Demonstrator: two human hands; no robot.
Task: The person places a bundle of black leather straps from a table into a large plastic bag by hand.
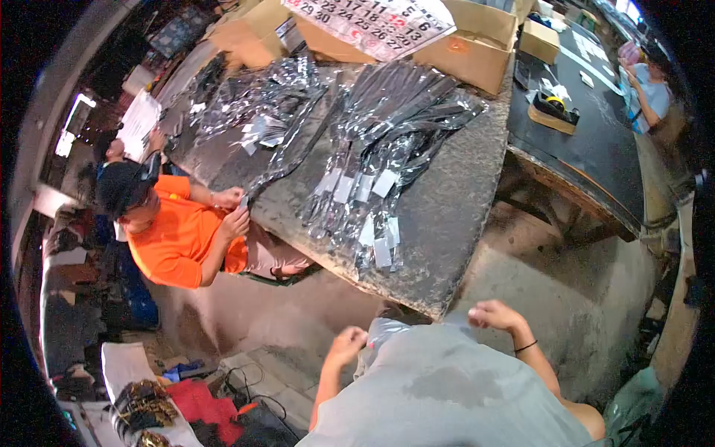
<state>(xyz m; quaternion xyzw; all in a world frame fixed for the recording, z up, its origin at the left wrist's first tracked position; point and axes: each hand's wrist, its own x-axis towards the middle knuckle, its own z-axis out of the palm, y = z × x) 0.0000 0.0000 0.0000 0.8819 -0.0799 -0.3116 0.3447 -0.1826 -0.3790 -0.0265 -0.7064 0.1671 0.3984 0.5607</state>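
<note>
My left hand (347, 346) is beside my lap, its fingers curled in by the grey shirt (447, 387). On the other side, my right hand (494, 316) is raised a little off the lap, fingers bent and drawn together. Whatever either hand may hold is too small or hidden to make out. Ahead of both, on the worn table (432, 276), lies a pile of dark strips in clear plastic sleeves (402, 112) with white tags (383, 252) at their near ends.
A second pile of sleeved strips (261, 97) lies farther left. A person in an orange shirt (182, 231) handles one strip there. Cardboard boxes (477, 37) and a calendar sheet (372, 22) stand at the back. A tape dispenser (555, 108) sits on the right-hand table (588, 164).
</note>
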